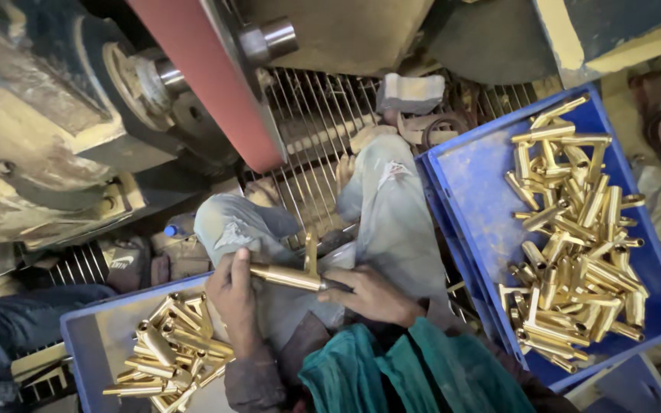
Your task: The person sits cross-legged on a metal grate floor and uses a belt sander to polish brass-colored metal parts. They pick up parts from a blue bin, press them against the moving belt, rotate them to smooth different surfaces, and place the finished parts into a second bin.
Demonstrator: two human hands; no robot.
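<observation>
**A:** Looking down over the lap here, and both hands are on one brass T-shaped fitting [294, 274]. The left hand [232, 289] is wrapped around the tube's left end, fingers curled shut on it.

**B:** And the right hand [369, 292]?

**A:** Clamped on the other end, knuckles up, gripping the tube just past the short upright branch. The fitting lies roughly level between the two hands, above the knees, with that branch pointing up and away from the person.

**B:** What's either side?

**A:** Blue crate on the left [86, 336], low in the frame, touching the left wrist area, with a heap of loose brass pieces [168, 353] in it. Blue crate on the right [476, 191], bigger in view, holding a tall pile of brass fittings [575, 245] of the same kind, stacked every which way along its far side.

**B:** And up ahead?

**A:** A red abrasive belt [208, 76] running at a slant across the top, with a steel shaft end [269, 37] sticking out beside it and a dusty machine body [40, 122] off to the left. Behind the knees there's a wire grille [311, 130], and a grey block [411, 92] lies on it. Grey trousers [392, 214], worn and dusty, and a teal cloth [407, 371] bunched at the bottom, just under the right hand.
</observation>
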